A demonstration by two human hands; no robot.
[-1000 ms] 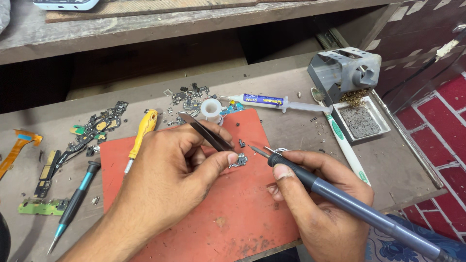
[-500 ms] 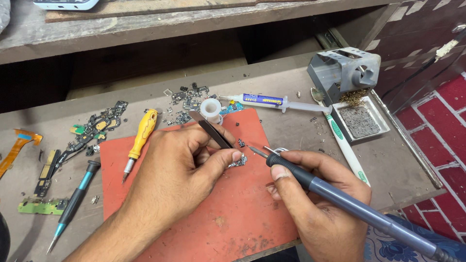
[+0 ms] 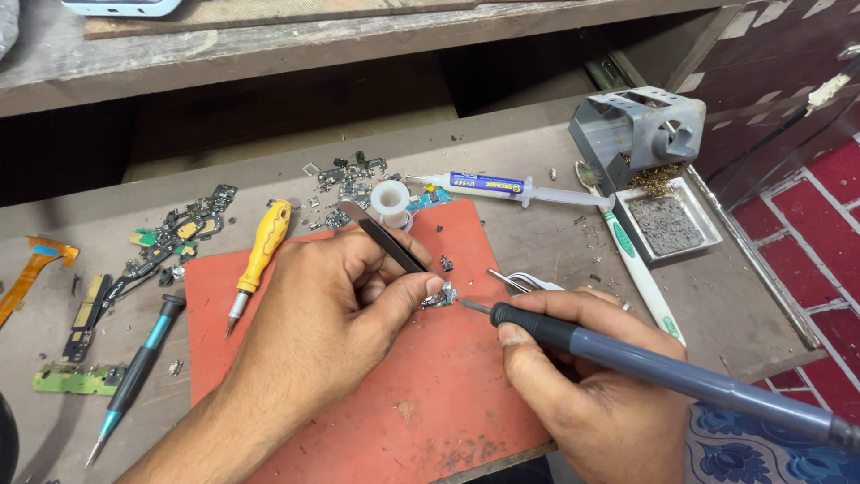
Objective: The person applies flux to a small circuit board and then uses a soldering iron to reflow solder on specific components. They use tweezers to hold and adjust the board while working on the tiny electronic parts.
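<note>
One tray (image 3: pixel 708 215), grey sponge (image 3: pixel 665 224) inside, perhaps dry

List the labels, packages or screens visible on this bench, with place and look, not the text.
Syringe: lies behind the red mat, a clear tube with a blue and yellow label.
Toothbrush: right of the mat, white handle with small green print.
No packages or screens show.

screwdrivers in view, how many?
2. A yellow-handled screwdriver lies at the red mat's upper left edge, beside the left hand. A black and teal screwdriver lies on the bench left of the mat. More could be hidden under the hands.
</note>
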